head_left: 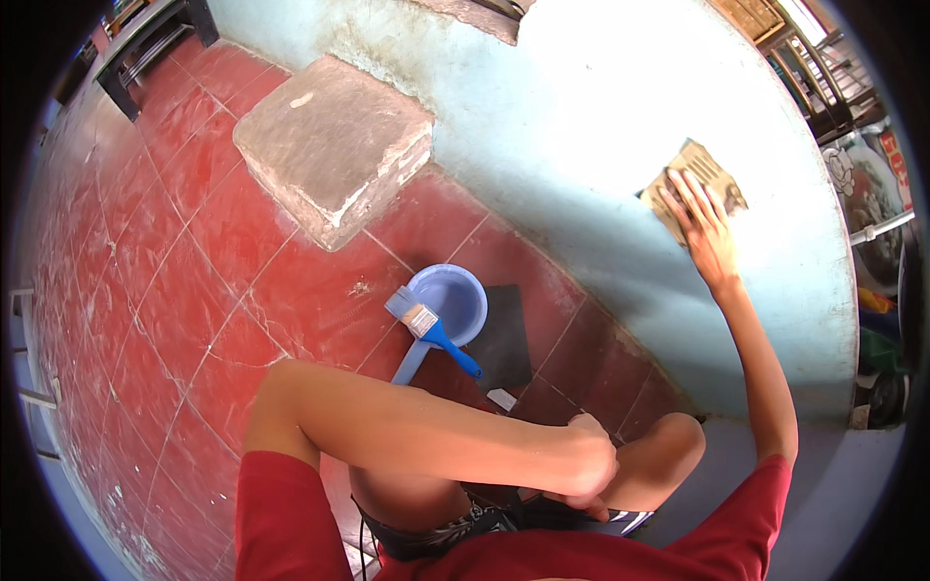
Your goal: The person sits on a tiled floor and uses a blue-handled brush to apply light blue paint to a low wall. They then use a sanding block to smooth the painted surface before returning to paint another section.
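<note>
My right hand (706, 236) lies flat, fingers extended, over a creased brown sheet of sandpaper (699, 163), pressing it against the pale blue wall (785, 290). Printing shows on the sheet's back. My left hand (592, 461) hangs bent at the wrist beside my right knee, its fingers curled and partly hidden. Before me on the floor stands a light blue plastic dipper (459, 298) with its handle towards me. Across its rim rests a paintbrush (436, 330) with a blue handle and pale-coated bristles. A dark grey sheet (508, 334) lies partly under the dipper.
A rough concrete block (338, 134) juts from the wall's foot onto the red tiled floor (182, 290). A small white piece (501, 399) lies near the dark sheet. A dark bench (138, 65) stands far left. Past the wall's right edge are wooden furniture (806, 72) and cluttered items.
</note>
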Tool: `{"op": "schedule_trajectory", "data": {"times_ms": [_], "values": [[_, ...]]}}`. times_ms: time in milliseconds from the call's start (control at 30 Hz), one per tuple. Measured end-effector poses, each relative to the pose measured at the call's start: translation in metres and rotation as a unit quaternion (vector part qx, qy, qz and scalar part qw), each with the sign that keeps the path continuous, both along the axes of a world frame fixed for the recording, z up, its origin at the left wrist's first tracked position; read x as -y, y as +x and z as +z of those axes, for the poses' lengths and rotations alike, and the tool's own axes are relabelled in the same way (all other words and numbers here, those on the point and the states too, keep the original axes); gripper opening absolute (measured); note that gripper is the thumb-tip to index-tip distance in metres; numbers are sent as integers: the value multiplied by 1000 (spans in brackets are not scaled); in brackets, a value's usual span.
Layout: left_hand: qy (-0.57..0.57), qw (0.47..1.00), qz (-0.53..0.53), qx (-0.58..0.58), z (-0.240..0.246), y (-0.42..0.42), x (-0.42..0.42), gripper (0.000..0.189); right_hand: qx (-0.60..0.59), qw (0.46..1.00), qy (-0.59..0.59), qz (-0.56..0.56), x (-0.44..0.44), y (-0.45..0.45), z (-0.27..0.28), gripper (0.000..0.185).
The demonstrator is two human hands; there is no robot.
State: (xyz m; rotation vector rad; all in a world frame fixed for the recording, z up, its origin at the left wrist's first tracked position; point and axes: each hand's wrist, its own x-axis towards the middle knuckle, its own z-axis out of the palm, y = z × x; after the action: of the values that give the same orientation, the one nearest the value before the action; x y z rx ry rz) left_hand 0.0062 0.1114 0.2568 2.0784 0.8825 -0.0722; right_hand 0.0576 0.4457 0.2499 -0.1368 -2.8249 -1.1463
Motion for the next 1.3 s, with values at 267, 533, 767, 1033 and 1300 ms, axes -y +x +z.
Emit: {"op": "schedule_trajectory", "data": {"times_ms": [267, 533, 767, 1033, 1300], "values": [[-18, 998, 36, -38, -13, -4, -19, 73, -27, 998, 5, 49, 36, -249, -60, 59], [-58, 997, -16, 42, -27, -12, -6, 84, -7, 998, -54, 29, 31, -108, -67, 77], [-121, 991, -32, 47, -12, -34, -11, 80, 56, 994, 30, -90, 24, 12, -60, 78], [-23, 998, -62, -13, -43, 2, -13, 77, -22, 991, 121, 47, 40, -270, -103, 68], [-39, 995, -80, -49, -25, -3, -8, 81, 162, 972, 168, -43, 68, -296, -153, 66]]}}
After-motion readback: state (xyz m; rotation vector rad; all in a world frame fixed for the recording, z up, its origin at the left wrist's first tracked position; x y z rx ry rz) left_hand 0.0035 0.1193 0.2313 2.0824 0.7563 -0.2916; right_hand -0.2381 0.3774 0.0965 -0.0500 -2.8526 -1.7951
